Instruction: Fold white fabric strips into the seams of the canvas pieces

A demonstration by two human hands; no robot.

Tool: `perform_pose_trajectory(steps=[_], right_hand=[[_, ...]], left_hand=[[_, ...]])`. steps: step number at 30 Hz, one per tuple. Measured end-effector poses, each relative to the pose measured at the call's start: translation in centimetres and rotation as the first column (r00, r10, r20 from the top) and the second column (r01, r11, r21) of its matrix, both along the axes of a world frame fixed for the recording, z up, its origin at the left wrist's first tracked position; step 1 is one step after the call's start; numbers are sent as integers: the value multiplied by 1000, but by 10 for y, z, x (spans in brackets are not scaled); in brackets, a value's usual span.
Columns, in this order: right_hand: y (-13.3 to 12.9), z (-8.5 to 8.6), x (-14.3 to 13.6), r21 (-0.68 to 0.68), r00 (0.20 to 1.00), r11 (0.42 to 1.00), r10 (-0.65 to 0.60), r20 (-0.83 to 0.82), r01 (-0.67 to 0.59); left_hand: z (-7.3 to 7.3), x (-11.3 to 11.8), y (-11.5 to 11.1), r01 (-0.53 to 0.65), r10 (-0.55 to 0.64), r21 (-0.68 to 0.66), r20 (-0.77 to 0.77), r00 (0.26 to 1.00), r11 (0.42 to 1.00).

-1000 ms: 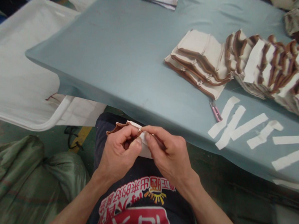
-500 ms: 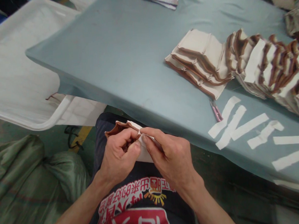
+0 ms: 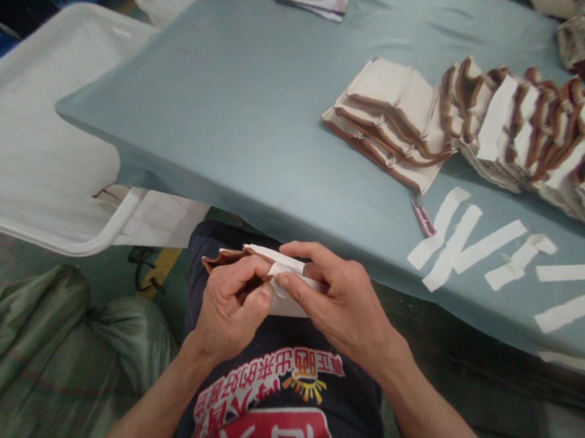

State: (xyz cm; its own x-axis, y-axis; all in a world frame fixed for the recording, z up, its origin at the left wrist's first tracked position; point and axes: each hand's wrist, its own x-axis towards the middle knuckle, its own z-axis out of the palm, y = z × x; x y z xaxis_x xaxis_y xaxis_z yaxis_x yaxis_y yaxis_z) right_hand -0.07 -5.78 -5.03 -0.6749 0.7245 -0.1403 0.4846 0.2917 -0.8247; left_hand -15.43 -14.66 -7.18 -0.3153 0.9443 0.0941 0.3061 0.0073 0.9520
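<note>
Over my lap, both hands hold a small folded piece (image 3: 281, 282), white outside with a brown lining showing at its left edge. My left hand (image 3: 231, 308) pinches its left side with thumb and curled fingers. My right hand (image 3: 340, 302) grips its right side, thumb pressed on the white face beside the left thumb. On the blue-grey table (image 3: 246, 116), a fanned row of similar white-and-brown pieces (image 3: 469, 122) lies at the right, apart from my hands.
Several white strips (image 3: 472, 244) lie near the table's front edge at the right, with a small pink tool (image 3: 422, 216) beside them. A white tray-like surface (image 3: 35, 149) sits left of the table. A green sack (image 3: 48, 366) lies on the floor at my left.
The right hand has slid rightward along the piece, flattening its white face. The left hand keeps its grip in nearly the same place.
</note>
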Motion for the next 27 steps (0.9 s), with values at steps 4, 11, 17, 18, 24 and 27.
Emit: perform_pose_trajectory(steps=[4, 11, 17, 18, 24, 27], right_hand=[[8, 0, 2, -163, 998, 987, 13, 68, -2], [31, -10, 5, -326, 992, 938, 126, 8, -116], [51, -24, 0, -733, 956, 615, 168, -239, -291], [51, -26, -1, -776, 957, 560, 145, -253, -290], [45, -28, 2, -827, 973, 521, 33, -228, -211], [47, -26, 3, -814, 969, 531, 64, -240, -237]], left_hand=[[-1, -1, -1, 55, -55, 12, 4, 998, 998], [4, -3, 2, 122, -124, -26, -103, 987, 992], [11, -1, 8, 128, -133, -58, -94, 987, 990], [12, -1, 7, 133, -137, -61, -72, 988, 989], [7, -6, 4, 244, -239, -101, 58, 969, 965], [5, -8, 5, 276, -272, -79, 55, 961, 958]])
